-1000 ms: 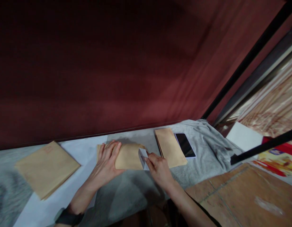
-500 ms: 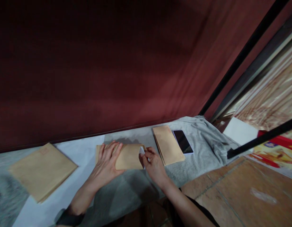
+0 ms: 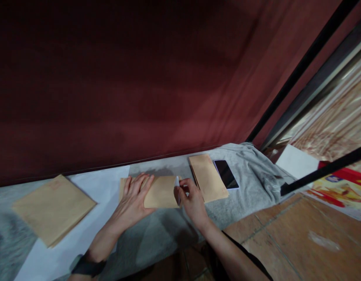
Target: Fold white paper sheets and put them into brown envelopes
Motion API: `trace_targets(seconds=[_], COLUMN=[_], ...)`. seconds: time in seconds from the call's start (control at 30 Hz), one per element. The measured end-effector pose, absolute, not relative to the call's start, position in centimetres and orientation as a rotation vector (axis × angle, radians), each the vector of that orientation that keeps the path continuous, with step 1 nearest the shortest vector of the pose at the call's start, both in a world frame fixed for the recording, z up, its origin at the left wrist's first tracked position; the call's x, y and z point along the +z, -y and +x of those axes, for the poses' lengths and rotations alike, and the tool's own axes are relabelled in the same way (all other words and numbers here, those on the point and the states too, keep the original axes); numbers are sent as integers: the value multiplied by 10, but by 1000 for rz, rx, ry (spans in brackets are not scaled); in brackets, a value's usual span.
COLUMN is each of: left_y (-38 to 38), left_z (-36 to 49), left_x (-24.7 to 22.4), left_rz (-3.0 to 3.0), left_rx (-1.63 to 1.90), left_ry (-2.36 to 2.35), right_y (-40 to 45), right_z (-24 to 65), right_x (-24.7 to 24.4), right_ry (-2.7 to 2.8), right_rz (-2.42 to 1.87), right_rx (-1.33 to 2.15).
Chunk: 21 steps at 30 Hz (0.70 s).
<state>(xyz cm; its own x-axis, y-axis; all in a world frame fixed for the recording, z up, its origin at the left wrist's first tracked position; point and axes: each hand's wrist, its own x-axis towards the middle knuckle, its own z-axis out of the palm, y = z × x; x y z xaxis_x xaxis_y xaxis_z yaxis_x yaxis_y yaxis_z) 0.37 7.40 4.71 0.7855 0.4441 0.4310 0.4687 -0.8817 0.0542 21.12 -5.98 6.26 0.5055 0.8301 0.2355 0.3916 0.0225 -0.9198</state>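
Note:
A brown paper envelope point(image 3: 162, 192) lies lengthwise on the grey cloth in front of me. My left hand point(image 3: 136, 193) rests flat on its left part, fingers spread, pressing it down. At the envelope's right end, my right hand point(image 3: 189, 198) pinches a narrow white paper edge point(image 3: 177, 183) between thumb and fingers. Whether this white piece is a flap or a separate sheet inside, I cannot tell. Just right of that hand lies a small stack of brown envelopes point(image 3: 208, 177).
More brown envelopes point(image 3: 53, 210) lie at the left, partly over a large white sheet point(image 3: 108, 185). A phone point(image 3: 226, 174) is beside the right stack. The grey cloth point(image 3: 250, 175) runs along a dark red panel point(image 3: 157, 97). Black bars point(image 3: 300, 66) stand at the right, near a colourful box point(image 3: 341, 187).
The white edge at the envelope's right end has turned narrower and more upright as my right hand shifted slightly right. My left hand stays pressed on the envelope.

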Motion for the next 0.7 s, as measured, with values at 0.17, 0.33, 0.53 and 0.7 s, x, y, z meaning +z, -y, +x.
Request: trace_targets(seconds=[0.17,0.33,0.53,0.7], left_y=[-71,-70,-68,-68], left_z=[7,7,8,7], left_x=[51,51,51,49], left_rz=[-2930,-2955,-2965,-2974], left_rx=[-672,-666,-610,-553], left_ry=[715,708,688,703], right_y=[56,53,51,47], right_z=[217,224,223,219], right_x=[57,53,55,53], right_ry=[944,1012,919,877], right_rz=[-1517,-1534,-1542,-1520], right_rx=[526,696,718,736])
